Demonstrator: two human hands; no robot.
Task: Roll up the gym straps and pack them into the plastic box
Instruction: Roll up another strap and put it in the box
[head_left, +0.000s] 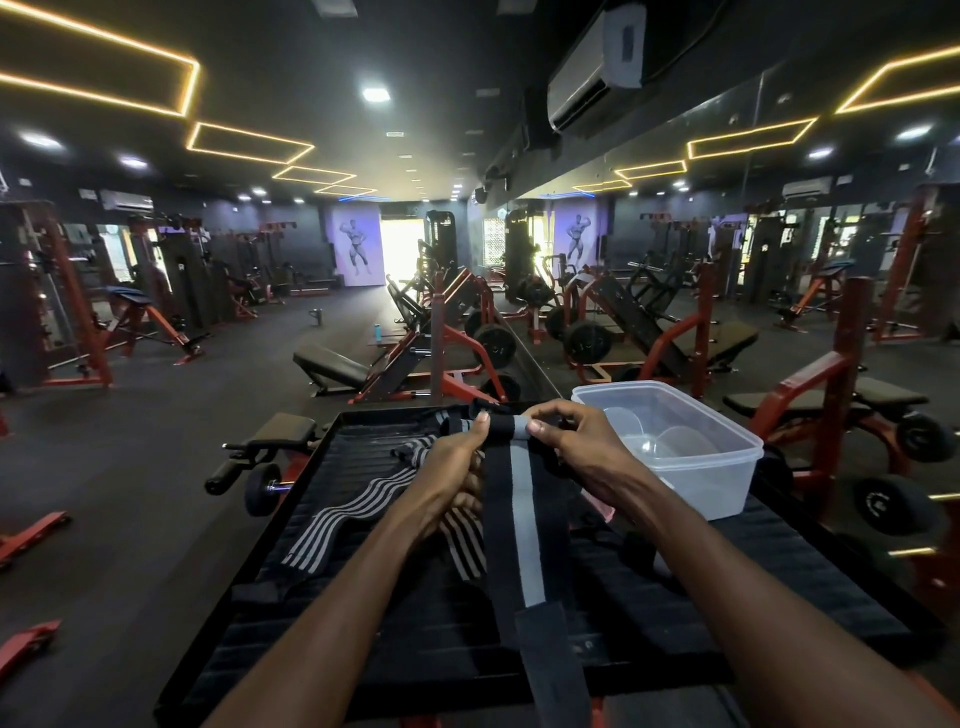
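Head view, nearest first: the black strap with a grey middle stripe runs from the near edge of the dark ribbed surface up to both hands, its free tail drooping limp over that edge. It looks like soft, light, floppy webbing that would hold no shape alone, so the roll likely wants steady pinching at both ends and some tension on the tail. The left hand pinches the left end of the small roll at the strap's far end, thumb on top; the right hand pinches the right end, fingers curled over it. A second strap, striped grey and black, lies loose and unrolled just left of and under the left hand. Beyond and right of the right hand sits the clear box, open; I judge it light and easily nudged. No brand or writing can be read on any of these.
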